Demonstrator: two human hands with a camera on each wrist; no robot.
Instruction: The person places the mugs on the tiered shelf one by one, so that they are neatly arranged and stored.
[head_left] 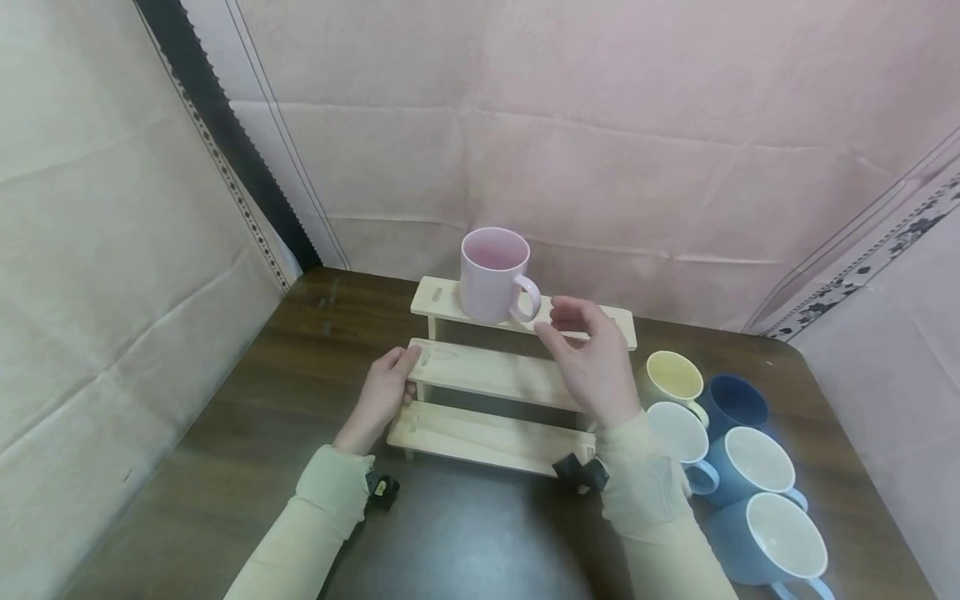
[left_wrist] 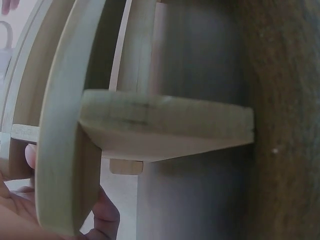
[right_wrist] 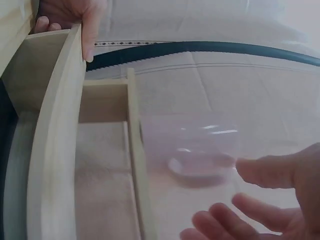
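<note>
A three-tier wooden step rack (head_left: 491,372) stands on the dark table. On its top step, left of centre, sits an upright pale pink mug (head_left: 486,287), its handle facing right. My left hand (head_left: 381,392) grips the left end of the middle step, with the thumb on top and fingers underneath. In the left wrist view, fingers (left_wrist: 105,215) show below the board. Just right of the mug's handle is my right hand (head_left: 597,362), thumb and fingers spread apart. The right wrist view has its thumb (right_wrist: 267,171) close by the handle; whether they touch I cannot tell.
Right of the rack stand a yellow mug (head_left: 672,377), a dark blue mug (head_left: 735,402), a white-lined mug (head_left: 677,429) and two light blue mugs (head_left: 752,463) (head_left: 780,542), grouped closely. Pale cloth (head_left: 600,167) hangs behind the table and at both sides.
</note>
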